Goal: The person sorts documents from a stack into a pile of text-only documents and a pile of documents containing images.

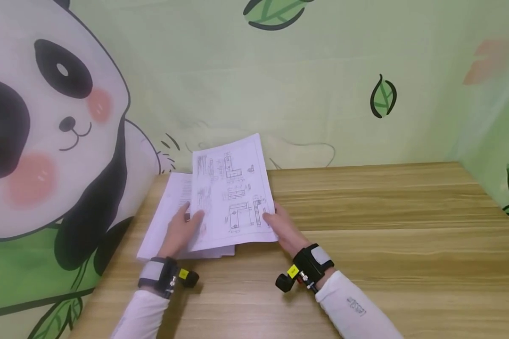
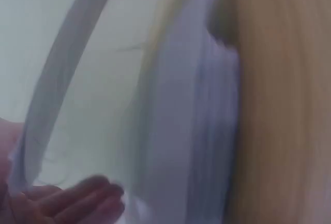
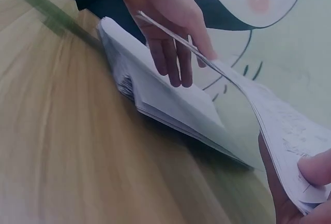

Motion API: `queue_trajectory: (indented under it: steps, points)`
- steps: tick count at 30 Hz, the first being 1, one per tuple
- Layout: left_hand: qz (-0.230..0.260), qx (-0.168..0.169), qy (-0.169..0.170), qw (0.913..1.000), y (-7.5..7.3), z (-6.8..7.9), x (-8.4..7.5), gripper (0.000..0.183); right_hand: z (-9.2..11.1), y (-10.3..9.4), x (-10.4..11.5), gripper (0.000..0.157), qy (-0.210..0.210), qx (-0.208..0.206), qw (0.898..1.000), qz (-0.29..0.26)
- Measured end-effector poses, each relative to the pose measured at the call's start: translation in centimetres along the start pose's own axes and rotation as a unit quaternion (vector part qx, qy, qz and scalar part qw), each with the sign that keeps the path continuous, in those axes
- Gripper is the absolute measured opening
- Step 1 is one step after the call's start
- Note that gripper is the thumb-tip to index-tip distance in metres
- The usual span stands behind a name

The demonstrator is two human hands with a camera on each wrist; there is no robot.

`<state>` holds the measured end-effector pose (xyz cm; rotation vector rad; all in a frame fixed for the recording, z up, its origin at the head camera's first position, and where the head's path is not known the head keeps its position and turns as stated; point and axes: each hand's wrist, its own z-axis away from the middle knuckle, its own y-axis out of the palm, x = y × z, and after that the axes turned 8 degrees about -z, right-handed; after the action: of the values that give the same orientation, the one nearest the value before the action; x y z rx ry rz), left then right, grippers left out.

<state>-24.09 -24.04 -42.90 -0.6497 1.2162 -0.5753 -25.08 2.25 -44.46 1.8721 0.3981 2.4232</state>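
A thin sheaf of white printed papers (image 1: 237, 188), its top sheet bearing line drawings of parts, is held up between both hands. My left hand (image 1: 180, 230) grips the left edge, thumb on top and fingers underneath. At the lower right corner my right hand (image 1: 286, 230) pinches the sheaf, its thumb over the drawings. Seen from the right wrist, the held papers (image 3: 274, 115) bend slightly and stay apart from a thicker paper stack (image 3: 176, 107) below. The left wrist view is blurred, with the left hand's fingers (image 2: 83, 203) beneath the sheaf.
The thicker stack (image 1: 163, 226) lies on the wood-grain table (image 1: 386, 245), left of centre, partly covered by the raised sheaf. A pale green cloth (image 1: 322, 94) with a panda print hangs behind and along the left. Both wrists wear straps with small cameras.
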Motion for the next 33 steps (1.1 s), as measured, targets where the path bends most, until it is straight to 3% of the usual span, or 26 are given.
queue_trajectory:
  steps: [5, 10, 16, 21, 25, 33]
  points:
    - [0.104, 0.013, 0.013, 0.9944, 1.1, 0.3, -2.0, 0.079, 0.5, -2.4, 1.6, 0.047, -0.012, 0.012, 1.0, -0.011]
    - [0.163, 0.012, 0.064, 0.9845, 2.9, 1.0, -4.4, 0.053, 1.4, -4.6, 2.8, 0.049, -0.021, 0.011, 1.0, 0.004]
    - [0.172, -0.035, 0.127, 0.9762, 5.6, 1.4, -7.0, 0.037, 2.8, -7.1, 4.1, 0.048, -0.053, 0.016, 0.998, 0.031]
    - [0.181, -0.042, 0.162, 0.9692, 7.7, 1.7, -8.9, 0.033, 3.9, -9.4, 5.1, 0.045, -0.068, -0.016, 0.995, 0.072]
    - [0.192, -0.025, 0.177, 0.965, 9.1, 2.1, -10.6, 0.033, 4.5, -11.3, 5.8, 0.047, -0.062, -0.035, 0.994, 0.081]
    - [0.2, 0.065, 0.179, 0.9612, 11.6, 2.4, -13.2, 0.035, 5.7, -14.7, 6.9, 0.049, -0.06, -0.085, 0.986, 0.133]
